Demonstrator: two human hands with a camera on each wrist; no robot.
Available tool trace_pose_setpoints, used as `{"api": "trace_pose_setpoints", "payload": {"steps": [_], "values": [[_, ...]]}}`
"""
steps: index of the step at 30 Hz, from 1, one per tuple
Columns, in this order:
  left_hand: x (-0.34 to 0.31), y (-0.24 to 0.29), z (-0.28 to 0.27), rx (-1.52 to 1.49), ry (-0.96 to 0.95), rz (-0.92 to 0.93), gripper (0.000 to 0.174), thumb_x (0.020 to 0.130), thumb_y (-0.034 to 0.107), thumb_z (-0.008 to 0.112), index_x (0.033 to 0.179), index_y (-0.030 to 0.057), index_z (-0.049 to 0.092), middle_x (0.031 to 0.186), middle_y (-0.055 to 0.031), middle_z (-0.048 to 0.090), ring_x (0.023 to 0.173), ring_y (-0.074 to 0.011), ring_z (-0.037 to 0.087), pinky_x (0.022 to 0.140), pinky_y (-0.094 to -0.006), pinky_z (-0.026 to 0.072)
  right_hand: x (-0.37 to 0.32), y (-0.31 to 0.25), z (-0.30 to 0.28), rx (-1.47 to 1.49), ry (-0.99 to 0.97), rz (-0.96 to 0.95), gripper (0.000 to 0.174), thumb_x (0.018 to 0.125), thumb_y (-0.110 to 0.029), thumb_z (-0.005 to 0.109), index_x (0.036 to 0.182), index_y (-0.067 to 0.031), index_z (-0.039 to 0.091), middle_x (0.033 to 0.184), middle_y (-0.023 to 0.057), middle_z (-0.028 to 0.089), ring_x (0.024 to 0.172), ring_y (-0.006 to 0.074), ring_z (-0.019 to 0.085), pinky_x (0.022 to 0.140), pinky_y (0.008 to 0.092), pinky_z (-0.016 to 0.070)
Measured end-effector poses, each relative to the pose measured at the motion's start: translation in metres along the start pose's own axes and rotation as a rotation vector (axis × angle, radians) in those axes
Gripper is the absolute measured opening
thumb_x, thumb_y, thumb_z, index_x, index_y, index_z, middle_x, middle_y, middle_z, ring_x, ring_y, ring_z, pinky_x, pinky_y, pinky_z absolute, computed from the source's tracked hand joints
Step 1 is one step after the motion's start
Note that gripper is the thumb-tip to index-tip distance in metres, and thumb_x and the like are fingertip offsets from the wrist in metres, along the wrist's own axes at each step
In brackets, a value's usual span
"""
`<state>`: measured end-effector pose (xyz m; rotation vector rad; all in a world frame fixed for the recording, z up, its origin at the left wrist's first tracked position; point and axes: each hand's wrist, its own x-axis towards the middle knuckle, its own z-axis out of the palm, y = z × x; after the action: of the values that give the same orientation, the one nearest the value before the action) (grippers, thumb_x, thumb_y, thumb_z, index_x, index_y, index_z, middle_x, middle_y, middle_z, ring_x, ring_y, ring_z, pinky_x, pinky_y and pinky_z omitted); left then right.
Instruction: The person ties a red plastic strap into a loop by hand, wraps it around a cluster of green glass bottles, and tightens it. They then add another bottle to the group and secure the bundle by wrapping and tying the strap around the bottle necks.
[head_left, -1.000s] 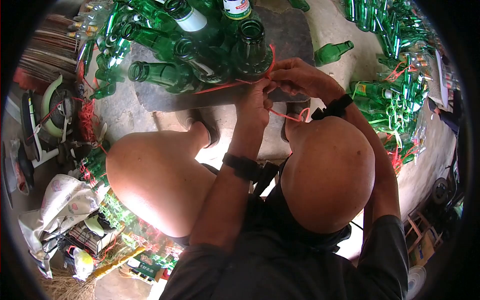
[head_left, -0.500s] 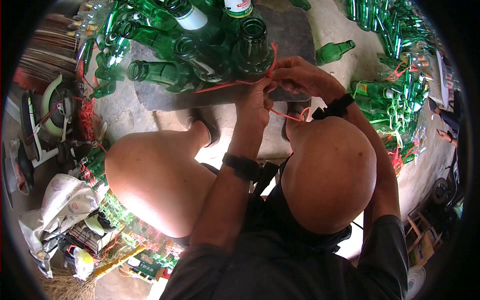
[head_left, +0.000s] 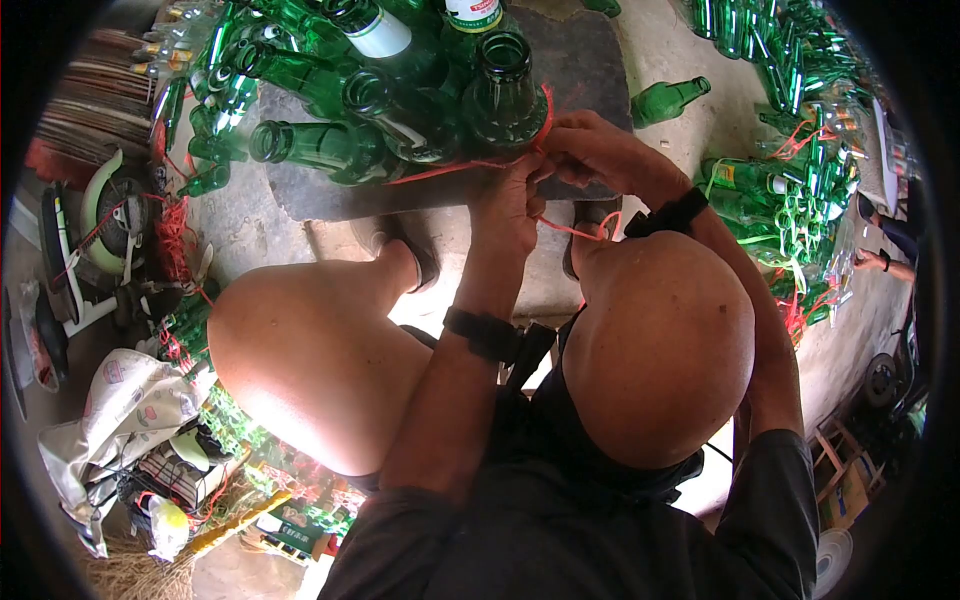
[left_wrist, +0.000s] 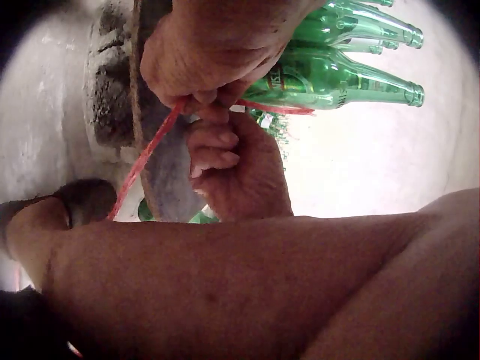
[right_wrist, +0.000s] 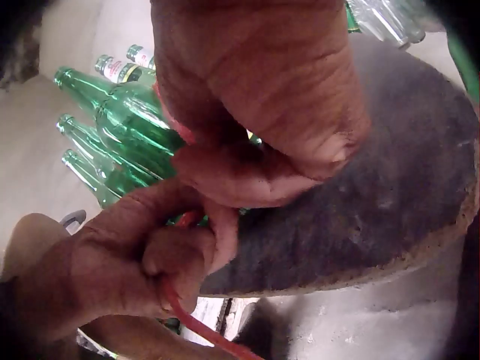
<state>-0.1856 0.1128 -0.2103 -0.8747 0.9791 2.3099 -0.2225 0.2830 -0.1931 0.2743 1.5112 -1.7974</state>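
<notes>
Green glass bottles (head_left: 400, 115) stand bunched on a dark flat slab (head_left: 330, 200), with red plastic string (head_left: 430, 176) running round the bunch low down. At the near right side of the bunch, my left hand (head_left: 505, 212) pinches the string; a loose tail of string (right_wrist: 210, 335) hangs from its curled fingers in the right wrist view. Just beside it, my right hand (head_left: 605, 155) also pinches the string, its fingertips right against the left ones. The pinched spot is mostly hidden by fingers, though the left wrist view shows string (left_wrist: 154, 146) leaving between the hands.
A single green bottle (head_left: 670, 103) lies right of the slab. Piles of bottles (head_left: 775, 210) line the right side, and more (head_left: 210, 130) lie at left. My bare knees (head_left: 655, 350) rise close under the forearms. Another person's hand (head_left: 885, 262) shows at the far right.
Both hands keep their hold on the string, with only slight finger movement. The bottles shift slightly in view. At the far right, another person's hand has come into sight.
</notes>
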Motion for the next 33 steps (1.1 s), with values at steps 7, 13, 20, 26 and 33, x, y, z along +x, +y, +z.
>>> {"api": "trace_pose_setpoints", "payload": {"steps": [7, 13, 20, 26, 33], "values": [[-0.001, -0.001, -0.003, 0.020, -0.004, 0.014, 0.027, 0.083, 0.000, 0.078, 0.106, 0.0094, 0.069, 0.099, -0.0015, 0.069, 0.089, -0.0159, 0.067, 0.072, -0.0266, 0.0541, -0.004, 0.001, 0.004, -0.021, 0.010, -0.057, 0.026, 0.096, -0.027, 0.061, 0.088, -0.0024, 0.065, 0.071, 0.0010, 0.059, 0.056, 0.0074, 0.048, 0.048, 0.0243, 0.0343], [-0.018, 0.005, 0.001, 0.093, 0.072, 0.046, 0.037, 0.083, 0.008, 0.079, 0.115, 0.0128, 0.061, 0.086, 0.0000, 0.064, 0.063, -0.0095, 0.060, 0.040, -0.0226, 0.0243, 0.003, 0.004, 0.001, -0.179, 0.108, -0.075, 0.029, 0.100, -0.028, 0.059, 0.092, -0.0006, 0.065, 0.071, 0.0005, 0.059, 0.056, 0.0074, 0.051, 0.049, 0.0249, 0.0383], [-0.027, 0.012, -0.004, 0.135, 0.114, 0.027, 0.024, 0.083, 0.006, 0.075, 0.104, 0.0109, 0.064, 0.080, -0.0002, 0.062, 0.060, -0.0079, 0.055, 0.041, -0.0216, 0.0251, 0.010, 0.006, -0.016, -0.356, 0.236, -0.209, 0.030, 0.101, -0.029, 0.056, 0.094, -0.0013, 0.066, 0.073, 0.0016, 0.060, 0.058, 0.0096, 0.056, 0.052, 0.0261, 0.0470], [-0.029, 0.004, -0.010, 0.159, 0.036, 0.078, 0.015, 0.084, 0.007, 0.076, 0.095, 0.0060, 0.067, 0.076, -0.0027, 0.061, 0.056, -0.0073, 0.051, 0.042, -0.0224, 0.0272, -0.016, -0.001, 0.001, -0.117, 0.157, -0.108, 0.030, 0.102, -0.027, 0.054, 0.104, -0.0010, 0.067, 0.075, 0.0015, 0.060, 0.061, 0.0095, 0.059, 0.055, 0.0263, 0.0523], [-0.030, 0.003, -0.007, 0.141, 0.089, 0.049, 0.013, 0.085, 0.007, 0.075, 0.096, 0.0050, 0.068, 0.075, -0.0045, 0.062, 0.052, -0.0047, 0.045, 0.043, -0.0218, 0.0270, -0.017, -0.004, -0.002, -0.090, 0.015, -0.019, 0.027, 0.100, -0.027, 0.061, 0.101, -0.0008, 0.068, 0.079, -0.0008, 0.060, 0.060, 0.0083, 0.060, 0.053, 0.0237, 0.0524]]}}
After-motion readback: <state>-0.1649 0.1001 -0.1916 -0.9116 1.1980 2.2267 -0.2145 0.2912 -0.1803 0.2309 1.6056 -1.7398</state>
